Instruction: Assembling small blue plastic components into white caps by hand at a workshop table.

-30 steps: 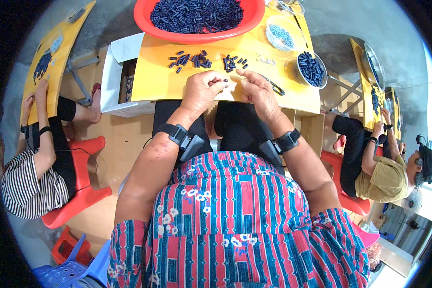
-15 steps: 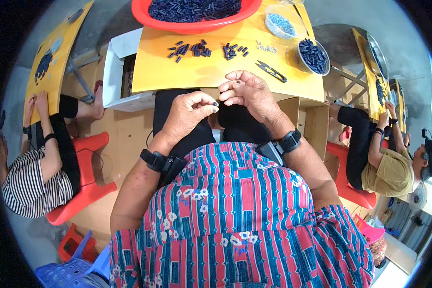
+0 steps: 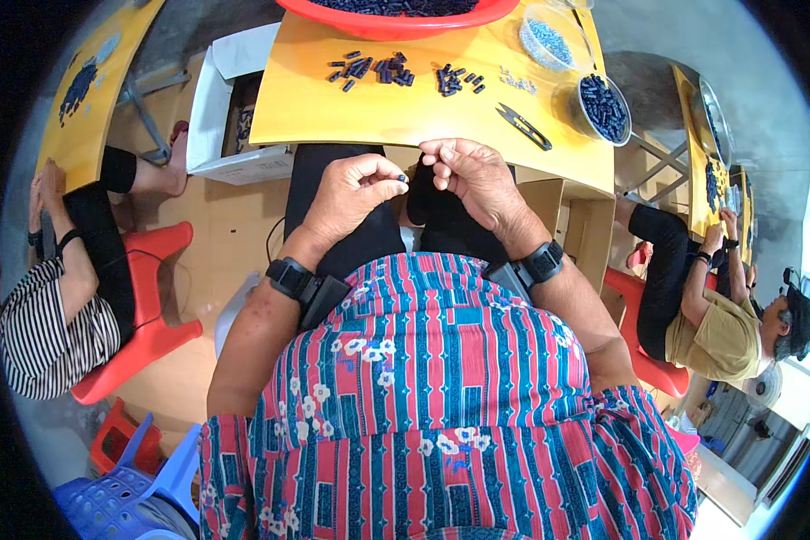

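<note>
Just below the yellow worktop [image 3: 333, 117] edge, the left hand [image 3: 351, 193] pinches a small dark blue piece [image 3: 401, 178] in its grip, while the right hand [image 3: 472, 175] curls its fingertips beside it, contents hidden.

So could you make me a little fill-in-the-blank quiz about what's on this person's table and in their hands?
1. The left hand pinches a small dark blue ____ at its fingertips.
2. The big basin at the far edge of the yellow table is ____ in colour.
3. The thread snips lie on the table to the ____ of the loose piles of blue pieces.
4. Each of the person's wrists bears a black ____.

Missing words: piece; red; right; band
</note>
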`<state>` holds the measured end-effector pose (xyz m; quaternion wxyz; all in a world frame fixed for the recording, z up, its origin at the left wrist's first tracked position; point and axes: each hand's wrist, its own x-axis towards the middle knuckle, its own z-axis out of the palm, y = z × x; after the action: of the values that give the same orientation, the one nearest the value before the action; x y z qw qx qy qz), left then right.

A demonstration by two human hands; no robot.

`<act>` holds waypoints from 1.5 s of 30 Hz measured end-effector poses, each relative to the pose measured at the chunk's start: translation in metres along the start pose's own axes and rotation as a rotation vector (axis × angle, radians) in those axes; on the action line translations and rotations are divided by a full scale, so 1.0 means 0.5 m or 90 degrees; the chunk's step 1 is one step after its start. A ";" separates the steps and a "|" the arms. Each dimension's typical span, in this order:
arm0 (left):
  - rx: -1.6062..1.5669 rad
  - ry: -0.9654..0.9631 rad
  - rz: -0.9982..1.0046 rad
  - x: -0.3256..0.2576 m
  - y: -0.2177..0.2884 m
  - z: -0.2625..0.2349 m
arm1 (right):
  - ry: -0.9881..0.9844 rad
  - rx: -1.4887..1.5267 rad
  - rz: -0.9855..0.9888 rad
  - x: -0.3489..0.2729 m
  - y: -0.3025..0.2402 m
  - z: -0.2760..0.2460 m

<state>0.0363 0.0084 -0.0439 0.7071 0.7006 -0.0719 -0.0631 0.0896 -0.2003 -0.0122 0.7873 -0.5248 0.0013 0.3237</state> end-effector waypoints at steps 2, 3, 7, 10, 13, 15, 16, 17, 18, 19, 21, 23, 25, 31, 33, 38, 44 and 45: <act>0.000 0.000 0.000 0.001 0.005 -0.002 | 0.036 -0.078 -0.003 -0.002 -0.003 0.008; 0.004 0.001 -0.004 0.000 0.005 -0.003 | 0.034 -0.078 -0.002 -0.003 -0.004 0.015; 0.000 0.001 -0.008 0.002 -0.002 -0.002 | 0.064 -0.111 -0.006 -0.005 -0.005 0.026; 0.001 0.009 -0.020 0.004 -0.002 -0.005 | 0.068 -0.147 0.002 -0.005 -0.007 0.022; 0.006 0.007 -0.007 0.008 -0.005 -0.006 | 0.056 -0.170 0.002 -0.006 -0.012 0.023; 0.013 0.006 -0.009 0.011 -0.012 -0.006 | 0.046 -0.179 -0.008 -0.007 -0.016 0.025; 0.019 0.005 -0.013 0.013 -0.013 -0.007 | 0.036 -0.172 -0.004 -0.007 -0.017 0.026; 0.022 0.004 -0.010 0.014 -0.015 -0.008 | 0.025 -0.166 0.000 -0.007 -0.019 0.027; 0.035 0.008 -0.008 0.015 -0.014 -0.009 | 0.025 -0.166 -0.005 -0.008 -0.022 0.031; 0.048 0.013 -0.005 0.016 -0.012 -0.009 | 0.017 -0.152 0.001 -0.010 -0.024 0.035; 0.036 0.014 0.003 0.018 -0.017 -0.009 | 0.007 -0.141 -0.001 -0.011 -0.026 0.035; 0.025 0.016 0.013 0.023 -0.019 -0.010 | -0.014 -0.144 -0.046 -0.010 -0.021 0.025; 0.009 0.014 0.010 0.022 -0.014 -0.009 | -0.019 -0.143 -0.072 -0.007 -0.020 0.026; 0.026 0.008 0.033 0.022 0.013 -0.007 | -0.033 -0.098 -0.101 -0.003 -0.020 0.024; 0.015 0.004 0.038 0.023 0.024 -0.005 | -0.042 -0.093 -0.121 -0.001 -0.018 0.022; 0.012 -0.003 0.048 0.015 0.042 0.001 | -0.012 -0.128 -0.126 -0.006 -0.015 0.038; 0.023 0.007 0.042 0.011 0.046 -0.005 | -0.002 -0.295 -0.150 -0.020 -0.032 0.053; 0.023 0.006 0.040 0.010 0.048 -0.003 | -0.014 -0.308 -0.169 -0.019 -0.033 0.052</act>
<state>0.0413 0.0093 -0.0199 0.6963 0.7109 -0.0914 -0.0364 0.0816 -0.1877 0.0161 0.6743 -0.6899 -0.1533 0.2142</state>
